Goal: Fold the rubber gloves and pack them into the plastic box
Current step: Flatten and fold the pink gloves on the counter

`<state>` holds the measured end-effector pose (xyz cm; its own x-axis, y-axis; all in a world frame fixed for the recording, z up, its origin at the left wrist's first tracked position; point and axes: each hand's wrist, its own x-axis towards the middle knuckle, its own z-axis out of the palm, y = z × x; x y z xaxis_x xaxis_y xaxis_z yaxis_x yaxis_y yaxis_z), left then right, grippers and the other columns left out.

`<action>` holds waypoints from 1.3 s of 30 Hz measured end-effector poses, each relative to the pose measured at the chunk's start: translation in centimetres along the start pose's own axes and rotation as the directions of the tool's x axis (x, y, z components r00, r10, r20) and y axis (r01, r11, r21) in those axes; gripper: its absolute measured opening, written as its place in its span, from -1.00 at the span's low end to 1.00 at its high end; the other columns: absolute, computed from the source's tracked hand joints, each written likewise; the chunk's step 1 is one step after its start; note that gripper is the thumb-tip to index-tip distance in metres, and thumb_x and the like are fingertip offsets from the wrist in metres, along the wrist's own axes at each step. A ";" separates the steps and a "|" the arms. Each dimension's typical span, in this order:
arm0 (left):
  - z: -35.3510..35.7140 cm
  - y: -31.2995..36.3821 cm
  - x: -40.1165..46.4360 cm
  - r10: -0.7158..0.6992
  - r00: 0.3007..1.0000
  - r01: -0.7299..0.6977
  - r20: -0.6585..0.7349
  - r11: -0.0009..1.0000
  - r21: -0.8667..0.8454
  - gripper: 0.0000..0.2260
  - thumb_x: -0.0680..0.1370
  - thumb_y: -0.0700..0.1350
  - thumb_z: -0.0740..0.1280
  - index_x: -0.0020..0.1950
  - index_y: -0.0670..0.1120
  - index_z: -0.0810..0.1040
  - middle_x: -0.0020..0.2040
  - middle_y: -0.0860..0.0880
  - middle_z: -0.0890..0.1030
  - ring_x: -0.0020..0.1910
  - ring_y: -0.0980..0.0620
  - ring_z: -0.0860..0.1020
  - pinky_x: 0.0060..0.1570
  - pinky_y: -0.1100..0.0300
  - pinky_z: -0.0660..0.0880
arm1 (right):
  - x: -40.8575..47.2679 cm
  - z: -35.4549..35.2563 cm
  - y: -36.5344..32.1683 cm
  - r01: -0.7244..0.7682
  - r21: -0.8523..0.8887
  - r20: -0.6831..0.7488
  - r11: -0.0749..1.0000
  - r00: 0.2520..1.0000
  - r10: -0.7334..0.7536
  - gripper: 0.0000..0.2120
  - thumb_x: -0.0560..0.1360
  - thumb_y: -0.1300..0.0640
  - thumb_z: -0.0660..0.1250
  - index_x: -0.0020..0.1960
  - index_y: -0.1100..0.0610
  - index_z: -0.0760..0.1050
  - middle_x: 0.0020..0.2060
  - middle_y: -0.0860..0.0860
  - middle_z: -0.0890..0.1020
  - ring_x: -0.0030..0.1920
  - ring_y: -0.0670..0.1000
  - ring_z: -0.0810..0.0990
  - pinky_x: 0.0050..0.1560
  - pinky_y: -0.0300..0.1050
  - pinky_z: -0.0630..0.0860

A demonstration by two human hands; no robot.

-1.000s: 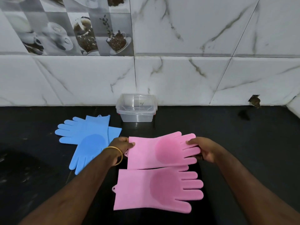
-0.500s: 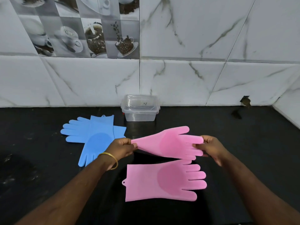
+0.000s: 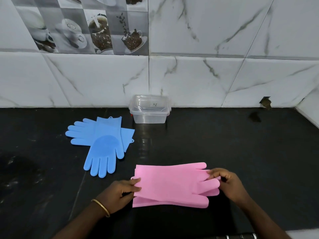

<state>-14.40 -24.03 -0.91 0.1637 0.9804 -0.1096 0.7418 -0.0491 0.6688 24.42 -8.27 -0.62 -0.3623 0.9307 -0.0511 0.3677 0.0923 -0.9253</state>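
Observation:
Two pink rubber gloves (image 3: 170,184) lie stacked one on the other on the black counter (image 3: 259,152), cuffs left, fingers right. My left hand (image 3: 120,192) pinches the cuff end of the upper glove. My right hand (image 3: 227,182) pinches its fingers. Two blue rubber gloves (image 3: 101,144) lie crossed to the left, untouched. The clear plastic box (image 3: 149,109) stands at the back against the wall with its lid on.
A marble-tiled wall (image 3: 207,75) rises behind the counter and turns a corner at the far right. A small dark hole (image 3: 265,102) marks the wall's base on the right. A pale edge shows at the bottom right.
The upper pink glove was lifted off the counter, turned over and brought toward me onto the other pink glove. Both hands came nearer with it.

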 end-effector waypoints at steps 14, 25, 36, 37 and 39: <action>1.2 0.6 -1.3 0.117 0.993 -0.122 0.036 0.936 0.329 -0.60 0.51 0.25 0.25 0.26 0.12 0.58 0.47 0.13 0.32 0.52 0.15 0.14 0.41 0.29 0.21 | -2.0 1.3 0.8 -0.168 0.198 -0.330 0.966 0.916 0.227 -0.72 0.49 0.40 0.30 -0.07 0.05 0.64 -0.11 0.03 0.73 -0.12 0.03 0.71 -0.15 -0.08 0.61; 3.0 2.9 -2.2 0.074 0.986 0.002 -0.150 0.890 0.456 -0.85 0.46 0.09 0.40 -0.01 0.12 0.65 -0.06 0.16 0.65 0.00 0.11 0.59 0.01 0.15 0.50 | -4.1 1.8 0.1 -0.154 -0.371 -0.264 0.916 0.963 0.055 -0.75 0.39 0.11 0.53 0.04 -0.02 0.59 0.02 -0.02 0.49 -0.19 -0.15 0.56 -0.16 -0.39 0.38; 2.8 3.3 -1.2 -0.146 0.986 0.166 -0.086 0.937 0.307 -0.85 0.53 -0.03 0.33 0.05 0.06 0.64 0.03 0.12 0.58 0.05 0.19 0.51 0.11 0.35 0.43 | -5.1 4.6 -1.7 0.406 -0.682 0.412 0.609 0.901 -0.139 -0.62 0.49 -0.26 0.24 0.24 -0.16 0.56 0.14 -0.18 0.56 0.17 -0.13 0.46 0.11 -0.25 0.38; 2.7 3.5 -1.0 -0.163 0.984 0.178 -0.078 0.939 0.296 -0.88 0.52 -0.07 0.33 -0.02 0.04 0.65 -0.02 0.11 0.60 -0.01 0.18 0.53 0.07 0.31 0.46 | -4.9 4.7 -1.7 0.421 -0.685 0.419 0.595 0.895 -0.151 -0.67 0.52 -0.19 0.24 0.22 -0.16 0.57 0.14 -0.17 0.57 0.16 -0.11 0.47 0.10 -0.24 0.38; 2.5 3.8 -0.7 -0.209 0.974 0.225 -0.089 0.944 0.243 -0.90 0.49 -0.13 0.34 -0.09 0.01 0.65 -0.08 0.09 0.60 -0.08 0.16 0.54 0.02 0.29 0.50 | -4.7 4.7 -1.6 0.436 -0.697 0.421 0.570 0.891 -0.167 -0.73 0.55 -0.09 0.23 0.19 -0.14 0.59 0.12 -0.16 0.58 0.14 -0.08 0.47 0.07 -0.19 0.40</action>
<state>-10.09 -25.43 -0.11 -0.0535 0.9820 -0.1813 0.8946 0.1278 0.4282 21.49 -14.46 -0.62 -0.7452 0.6651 -0.0488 0.6481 0.7050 -0.2879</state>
